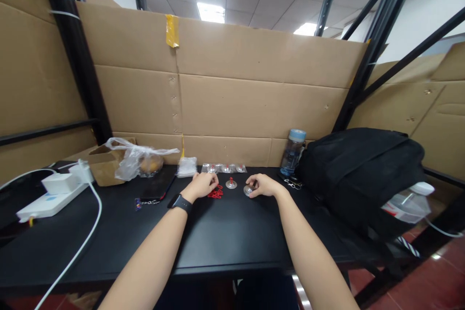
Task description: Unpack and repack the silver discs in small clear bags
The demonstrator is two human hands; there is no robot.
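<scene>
The right hand [263,185] is holding a little round silver piece [248,190] in its fingers, down on the black surface [225,232], maybe so it is not rolling away. The left hand [201,185] is curling its fingers right beside the red bits [216,193]. I cannot tell if they are holding any.

No legible text anywhere. Blue mark on power strip [47,202] too small to read. Red print on plastic container [407,206] blurred. Water bottle [292,152] label unreadable.

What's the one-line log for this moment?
left hand: at small red pieces | right hand: touches round silver metal disc
</scene>
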